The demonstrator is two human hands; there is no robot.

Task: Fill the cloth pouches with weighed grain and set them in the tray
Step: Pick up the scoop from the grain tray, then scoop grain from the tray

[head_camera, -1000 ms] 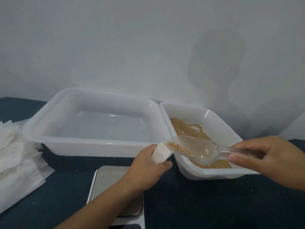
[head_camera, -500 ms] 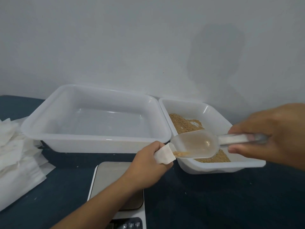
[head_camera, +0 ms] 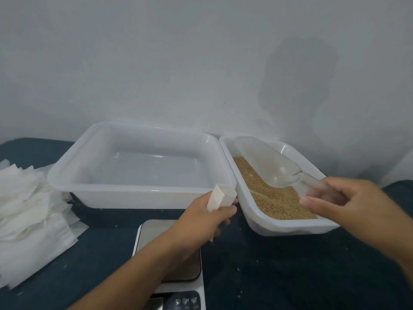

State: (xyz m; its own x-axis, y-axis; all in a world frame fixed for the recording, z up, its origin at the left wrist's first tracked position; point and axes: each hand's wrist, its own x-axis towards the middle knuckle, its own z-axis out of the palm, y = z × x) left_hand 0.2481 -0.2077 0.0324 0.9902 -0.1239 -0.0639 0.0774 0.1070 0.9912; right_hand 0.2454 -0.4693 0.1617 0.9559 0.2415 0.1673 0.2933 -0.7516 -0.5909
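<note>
A heap of white cloth pouches (head_camera: 29,211) lies far left of the scale (head_camera: 169,260) on the dark surface (head_camera: 290,276). Behind the scale stands the large white tray (head_camera: 138,189). Above the scale's right edge, the left hand (head_camera: 205,218) curls its fingers (head_camera: 225,210) round one pouch (head_camera: 220,196), its open mouth poking up. Right of the scale, the grain tub (head_camera: 288,229) holds brown grain (head_camera: 274,198) and a clear scoop (head_camera: 268,164). The right hand (head_camera: 348,204) hovers blurred at the scoop's handle, fingers loosely spread; whether they touch it is unclear.
</note>
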